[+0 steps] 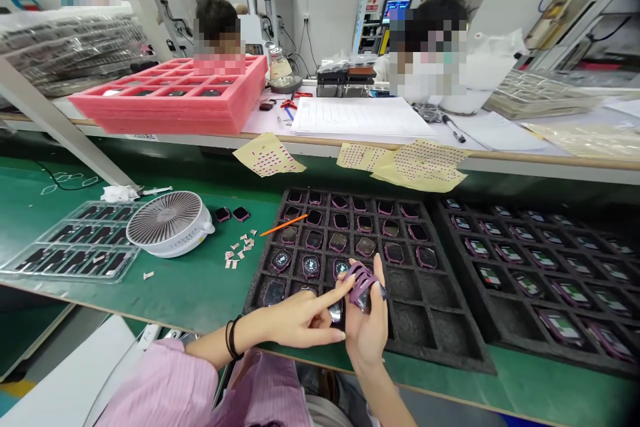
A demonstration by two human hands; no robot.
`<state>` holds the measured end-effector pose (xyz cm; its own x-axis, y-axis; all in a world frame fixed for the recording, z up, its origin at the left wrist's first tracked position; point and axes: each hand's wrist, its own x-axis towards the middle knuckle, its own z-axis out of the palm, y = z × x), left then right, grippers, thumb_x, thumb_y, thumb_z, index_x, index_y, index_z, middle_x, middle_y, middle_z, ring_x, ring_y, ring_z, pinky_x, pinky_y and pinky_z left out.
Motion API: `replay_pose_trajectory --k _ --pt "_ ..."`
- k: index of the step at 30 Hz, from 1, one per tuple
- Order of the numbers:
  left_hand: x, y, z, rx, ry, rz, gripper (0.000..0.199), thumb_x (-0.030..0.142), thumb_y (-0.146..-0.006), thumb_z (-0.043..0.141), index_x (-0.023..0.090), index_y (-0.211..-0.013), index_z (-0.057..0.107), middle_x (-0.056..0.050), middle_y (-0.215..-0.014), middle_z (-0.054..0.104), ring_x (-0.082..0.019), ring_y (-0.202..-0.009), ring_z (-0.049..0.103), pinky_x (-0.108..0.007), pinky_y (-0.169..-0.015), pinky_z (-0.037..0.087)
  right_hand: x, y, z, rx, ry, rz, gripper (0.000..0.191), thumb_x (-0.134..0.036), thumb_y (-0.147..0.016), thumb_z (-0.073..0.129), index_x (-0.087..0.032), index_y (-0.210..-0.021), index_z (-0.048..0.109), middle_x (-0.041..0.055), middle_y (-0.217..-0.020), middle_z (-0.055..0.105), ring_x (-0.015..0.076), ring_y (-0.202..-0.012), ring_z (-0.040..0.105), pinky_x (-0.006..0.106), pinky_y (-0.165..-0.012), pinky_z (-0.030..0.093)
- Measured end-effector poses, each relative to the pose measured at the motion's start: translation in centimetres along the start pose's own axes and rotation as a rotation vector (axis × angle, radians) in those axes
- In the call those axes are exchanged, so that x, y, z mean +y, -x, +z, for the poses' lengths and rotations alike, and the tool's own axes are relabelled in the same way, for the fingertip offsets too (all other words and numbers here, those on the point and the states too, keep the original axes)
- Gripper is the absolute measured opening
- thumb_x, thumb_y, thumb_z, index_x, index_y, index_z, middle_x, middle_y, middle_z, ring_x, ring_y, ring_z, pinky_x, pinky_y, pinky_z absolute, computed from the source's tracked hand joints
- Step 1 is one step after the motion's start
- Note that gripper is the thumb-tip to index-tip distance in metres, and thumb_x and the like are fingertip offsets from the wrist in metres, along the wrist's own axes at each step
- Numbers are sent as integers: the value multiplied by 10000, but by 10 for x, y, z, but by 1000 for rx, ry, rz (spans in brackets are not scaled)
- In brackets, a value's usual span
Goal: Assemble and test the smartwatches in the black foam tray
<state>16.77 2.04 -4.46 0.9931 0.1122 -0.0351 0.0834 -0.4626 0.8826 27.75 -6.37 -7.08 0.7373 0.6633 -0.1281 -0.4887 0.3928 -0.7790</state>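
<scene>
A purple watch case [361, 285] with cut-out slots sits in my right hand [367, 323], gripped between the thumb and fingers above a dark foam tray [407, 327]. My left hand [300, 320] reaches in from the left with its index finger stretched out to the case's edge and its thumb apart below. The other left fingers are curled and partly hidden. Under and around the hands, the tray's compartments hold several purple-framed watches [311, 265], some with lit dials. An orange stick [284, 225] lies across the tray's left side.
Left of the tray are small pale pieces [240, 250], two watches [232, 214], a white fan [170, 223] and a clear tray of dark parts [83, 240]. A second foam tray [505, 310] stands at right. Above, a shelf carries pink foam [175, 113] and papers [360, 115]. People sit beyond.
</scene>
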Motion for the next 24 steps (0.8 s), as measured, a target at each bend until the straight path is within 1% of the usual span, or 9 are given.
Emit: replay_pose_trajectory --k 3,8,13,15,17,19,21,23,24 --pt "-1 -2 6 -7 31 18 813 250 -876 524 226 -1473 -27 89 -554 447 -67 -446 367 -150 -458 290 -1 0 -1 -9 24 -34 549 -433 -888 463 -327 -1409 326 53 -1171 592 178 -870 607 452 -903 443" --pt "-3 -1 3 -50 201 -30 700 259 -912 458 207 -1474 45 98 -486 412 -64 -387 331 -155 -434 301 -4 3 -4 -77 53 -42 556 -416 -877 490 -333 -1403 333 57 -1187 574 177 -846 607 440 -863 471" --pt "-1 4 1 -32 458 -51 550 376 -949 353 154 -1443 259 103 -415 309 -72 -328 274 -168 -381 281 -4 10 -5 -160 24 -52 567 -426 -862 510 -332 -1398 348 57 -1152 569 188 -845 611 437 -817 498" --pt "4 6 -2 -17 355 -32 514 368 -951 347 174 -1426 313 87 -429 350 -74 -350 317 -176 -420 319 -5 11 -3 -189 25 -63 589 -424 -856 525 -328 -1406 336 57 -1139 572 189 -852 607 432 -821 496" --pt "10 10 -10 27 101 -8 538 350 -913 458 220 -1420 332 63 -492 465 -73 -420 399 -179 -498 362 -6 9 0 -162 40 -35 576 -409 -863 529 -314 -1402 348 58 -1138 579 184 -870 602 415 -831 489" --pt "10 14 -26 193 -98 -33 504 338 -883 514 236 -1369 430 36 -581 568 -78 -489 467 -178 -544 382 -9 5 3 -110 51 13 544 -406 -877 514 -293 -1390 372 61 -1124 590 173 -849 597 397 -808 493" --pt "0 21 -47 525 -209 -153 348 339 -905 455 196 -1182 610 5 -644 616 -91 -530 510 -185 -553 402 -12 0 4 -70 44 33 536 -415 -883 507 -284 -1386 378 62 -1105 595 166 -806 594 384 -759 500" --pt "-20 31 -71 885 -363 -348 311 324 -915 416 154 -947 674 -26 -715 636 -116 -593 556 -206 -581 433 -17 -3 4 -44 40 31 535 -419 -882 513 -292 -1384 379 56 -1098 589 158 -766 589 376 -725 499" --pt "-33 35 -81 966 -470 -452 284 314 -903 437 148 -891 667 -36 -747 639 -132 -636 580 -218 -604 450 -19 -4 3 -32 40 33 532 -416 -880 521 -296 -1380 386 52 -1095 587 153 -755 586 373 -720 496"
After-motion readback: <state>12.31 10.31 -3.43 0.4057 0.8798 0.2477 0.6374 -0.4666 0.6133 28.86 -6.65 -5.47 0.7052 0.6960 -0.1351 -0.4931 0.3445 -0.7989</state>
